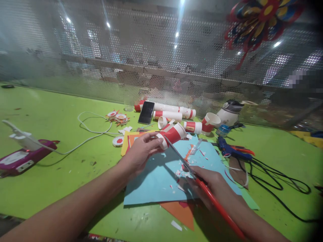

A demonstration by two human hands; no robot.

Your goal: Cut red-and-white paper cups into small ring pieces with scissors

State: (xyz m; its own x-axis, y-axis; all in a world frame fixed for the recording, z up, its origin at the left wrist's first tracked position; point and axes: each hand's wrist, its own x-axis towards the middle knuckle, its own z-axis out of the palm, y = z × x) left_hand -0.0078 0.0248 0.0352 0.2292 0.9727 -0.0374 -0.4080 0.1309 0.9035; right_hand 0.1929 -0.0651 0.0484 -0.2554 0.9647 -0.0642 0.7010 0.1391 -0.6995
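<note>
My left hand (145,149) is closed around the base end of a red and white paper cup (175,133), which is tilted on its side with its mouth toward the right. In my right hand (208,183) is a pair of scissors (219,206) with long red handles. Their metal blades reach up to the left, and the tips meet the cup's side near my left fingers. Beneath both hands lies a sheet of light blue paper (151,188), strewn with small red, white and orange paper scraps.
Behind the hands are a phone (146,112), several paper cups and an upright cup (210,123). At right lies a blue glue gun (232,148) with black cables. At left, a purple power strip (27,158) has a white cord. A perforated metal screen (156,60) closes the back.
</note>
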